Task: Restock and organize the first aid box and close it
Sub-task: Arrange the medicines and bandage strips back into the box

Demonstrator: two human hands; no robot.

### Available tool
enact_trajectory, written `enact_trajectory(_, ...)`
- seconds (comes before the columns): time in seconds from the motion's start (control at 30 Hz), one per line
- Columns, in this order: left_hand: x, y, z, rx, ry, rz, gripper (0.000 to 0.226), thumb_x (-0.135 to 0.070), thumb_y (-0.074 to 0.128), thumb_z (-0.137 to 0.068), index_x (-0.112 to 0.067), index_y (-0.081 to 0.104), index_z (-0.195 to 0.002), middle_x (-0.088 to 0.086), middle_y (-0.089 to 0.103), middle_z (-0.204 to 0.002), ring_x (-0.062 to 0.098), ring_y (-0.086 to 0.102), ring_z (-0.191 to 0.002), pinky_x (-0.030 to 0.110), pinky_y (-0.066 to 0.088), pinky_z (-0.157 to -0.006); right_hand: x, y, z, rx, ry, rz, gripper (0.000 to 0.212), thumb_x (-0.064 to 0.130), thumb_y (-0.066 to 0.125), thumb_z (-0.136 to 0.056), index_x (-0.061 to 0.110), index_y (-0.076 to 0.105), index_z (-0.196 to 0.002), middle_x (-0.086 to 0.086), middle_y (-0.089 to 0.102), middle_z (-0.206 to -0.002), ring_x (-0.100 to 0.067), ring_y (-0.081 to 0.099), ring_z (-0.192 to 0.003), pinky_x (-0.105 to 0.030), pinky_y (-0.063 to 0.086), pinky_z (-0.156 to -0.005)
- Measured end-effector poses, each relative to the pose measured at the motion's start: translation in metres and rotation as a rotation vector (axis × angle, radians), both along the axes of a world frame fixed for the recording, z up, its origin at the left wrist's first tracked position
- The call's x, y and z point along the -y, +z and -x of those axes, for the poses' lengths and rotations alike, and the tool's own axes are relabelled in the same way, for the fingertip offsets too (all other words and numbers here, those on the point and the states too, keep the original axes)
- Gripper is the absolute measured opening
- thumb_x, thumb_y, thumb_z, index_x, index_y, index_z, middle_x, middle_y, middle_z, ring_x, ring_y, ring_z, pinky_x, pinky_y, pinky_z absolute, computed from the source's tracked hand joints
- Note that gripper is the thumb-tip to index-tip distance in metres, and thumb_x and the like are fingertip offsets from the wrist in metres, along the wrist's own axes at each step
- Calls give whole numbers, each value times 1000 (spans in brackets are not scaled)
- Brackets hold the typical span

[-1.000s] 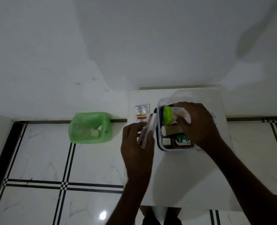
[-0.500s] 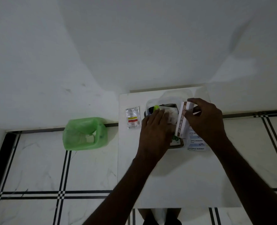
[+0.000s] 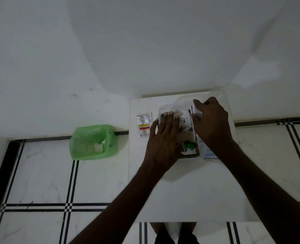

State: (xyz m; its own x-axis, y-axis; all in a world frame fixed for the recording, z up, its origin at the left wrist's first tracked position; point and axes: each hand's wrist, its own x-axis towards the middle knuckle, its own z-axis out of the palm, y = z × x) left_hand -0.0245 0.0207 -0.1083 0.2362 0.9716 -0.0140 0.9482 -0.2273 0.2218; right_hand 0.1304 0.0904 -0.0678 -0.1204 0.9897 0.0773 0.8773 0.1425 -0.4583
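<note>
The clear first aid box [image 3: 189,156] sits on a small white table [image 3: 189,191]. Inside it I see a green-labelled bottle [image 3: 189,149], a tan roll [image 3: 186,136] and a white packet [image 3: 183,118]. My left hand [image 3: 164,143] lies flat over the box's left side, fingers spread, pressing on the contents. My right hand [image 3: 211,124] grips a white box with a brown stripe [image 3: 195,112] at the first aid box's right edge. An antiseptic bandage pack [image 3: 210,156] lies under my right wrist.
A small sachet with a red and yellow label [image 3: 144,124] lies on the table left of the box. A bin lined with a green bag [image 3: 93,142] stands on the tiled floor to the left. A white wall is right behind the table.
My left hand passed the striped box to my right hand and moved onto the first aid box's contents. My right hand has brought the striped box down to the first aid box's right edge.
</note>
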Motion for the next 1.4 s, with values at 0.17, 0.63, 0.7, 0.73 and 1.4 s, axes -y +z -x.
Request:
enact_trajectory(0.17,4,-6,7,24,3,-4,78,-50,35,-94,-9,19,-158,14,17,-166,29,12,-155,49,15,-125,8,-23,1,66,58,21,50,20,69,-87,2,56,-132,-23,54,-115,-35,58,-99,-42,56,-79)
enact_trajectory(0.63,5,-11,8,142,6,43,84,-56,41,-95,-13,9,-159,9,2,-169,25,-4,-156,48,13,-125,30,-41,-17,158,169,215,76,44,39,-99,23,-6,-156,-18,-10,-164,-39,1,-151,-54,16,-118)
enact_trajectory(0.7,5,-10,8,145,1,34,83,-55,42,-95,-13,9,-159,9,3,-169,25,-4,-156,48,13,-125,30,-40,-17,166,176,230,83,39,50,-96,23,-6,-156,-19,-10,-164,-40,3,-151,-55,18,-117)
enact_trajectory(0.73,5,-10,8,145,2,33,83,-55,42,-96,-13,9,-159,9,3,-169,25,-5,-156,48,13,-125,32,-39,-17,171,181,232,86,37,53,-95,23,-5,-156,-19,-9,-164,-41,4,-150,-55,20,-117)
enact_trajectory(1.4,-40,-42,77,249,735,181,67,-35,83,-73,-9,51,-126,13,57,-116,34,60,-105,43,52,-77,41,-7,99,34,188,-12,52,32,44,-90,5,52,-134,-19,54,-140,-38,46,-132,-54,41,-107)
